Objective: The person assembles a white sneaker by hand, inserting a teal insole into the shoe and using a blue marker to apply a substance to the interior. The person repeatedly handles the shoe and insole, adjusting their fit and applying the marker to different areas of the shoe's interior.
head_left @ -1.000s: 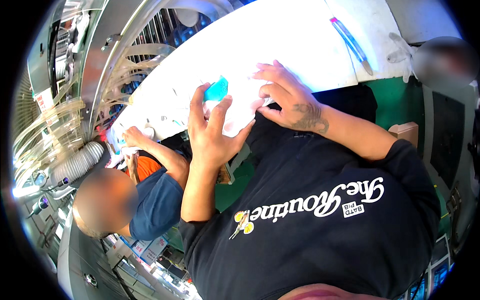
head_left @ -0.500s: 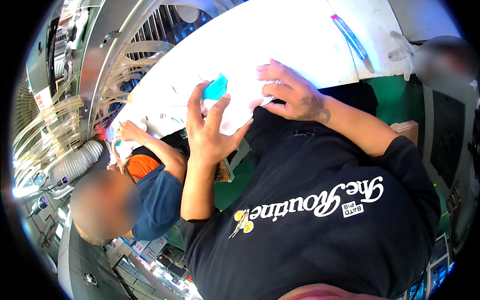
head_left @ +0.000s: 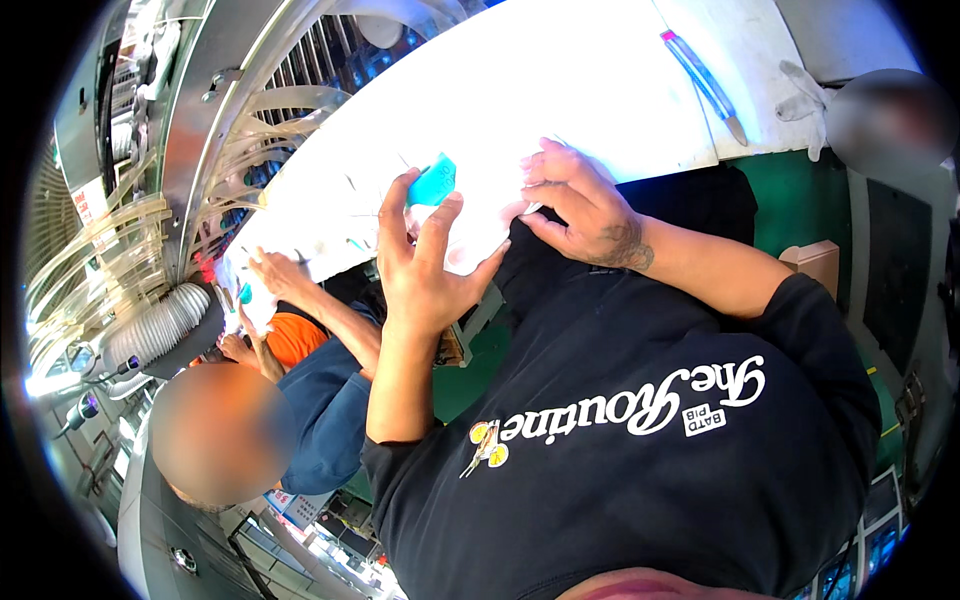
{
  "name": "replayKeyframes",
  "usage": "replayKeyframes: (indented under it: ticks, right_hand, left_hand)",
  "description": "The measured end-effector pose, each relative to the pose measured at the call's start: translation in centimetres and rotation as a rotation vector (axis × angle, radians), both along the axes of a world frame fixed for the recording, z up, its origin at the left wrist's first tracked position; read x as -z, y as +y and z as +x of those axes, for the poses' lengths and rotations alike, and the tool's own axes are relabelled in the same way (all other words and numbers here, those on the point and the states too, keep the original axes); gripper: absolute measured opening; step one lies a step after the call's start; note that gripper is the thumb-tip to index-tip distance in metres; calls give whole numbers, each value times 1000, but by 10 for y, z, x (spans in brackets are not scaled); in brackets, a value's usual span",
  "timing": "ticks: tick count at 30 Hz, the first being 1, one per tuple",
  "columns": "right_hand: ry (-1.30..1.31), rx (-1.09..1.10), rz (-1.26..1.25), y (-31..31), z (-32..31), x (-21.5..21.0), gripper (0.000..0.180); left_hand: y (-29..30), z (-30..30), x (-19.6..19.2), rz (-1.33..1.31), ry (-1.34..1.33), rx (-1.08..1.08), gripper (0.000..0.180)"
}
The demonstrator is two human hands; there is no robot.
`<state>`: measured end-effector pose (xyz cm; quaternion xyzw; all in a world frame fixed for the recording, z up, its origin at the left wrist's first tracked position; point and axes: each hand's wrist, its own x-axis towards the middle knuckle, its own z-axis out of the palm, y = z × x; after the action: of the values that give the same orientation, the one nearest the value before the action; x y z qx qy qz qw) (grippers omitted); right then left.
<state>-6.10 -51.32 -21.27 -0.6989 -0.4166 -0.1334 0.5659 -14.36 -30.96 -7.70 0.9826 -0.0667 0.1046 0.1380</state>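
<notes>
A pale pinkish-white piece, washed out by the light, lies between my two hands at the near edge of the table. Its exact kind does not show. My left hand holds it with the thumb at the near side and bent fingers across the top. Against those fingertips is a flat turquoise piece with small dark markings. On the other side, my right hand is closed with curled fingers and the thumb at the pale piece's right edge; glare hides what exactly the fingertips pinch.
A bright white table spreads ahead. On it, far right, lies a blue utility knife, with a whitish glove beyond. At left a co-worker's hand works over pale material. Clear hoses hang beside machinery.
My right hand has moved slightly down, its fingers drawn closer together. My left hand and the turquoise piece have barely shifted. The co-worker has leaned and moved a hand.
</notes>
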Motion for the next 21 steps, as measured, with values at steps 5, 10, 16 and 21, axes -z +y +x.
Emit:
replayKeyframes:
  ticks: [5,10,16,21]
  right_hand:
    - [145,-88,-54,-1,11,-20,29]
    - [256,-352,-186,-15,39,-24,35]
    - [541,-336,-371,-15,57,-30,90]
    - [568,-327,-437,-18,51,-7,102]
  left_hand:
    - [-1,0,3,14,-24,40,67]
    - [1,-3,6,56,-63,100,64]
    - [4,0,5,50,-53,148,64]
    - [2,-5,7,71,-65,155,65]
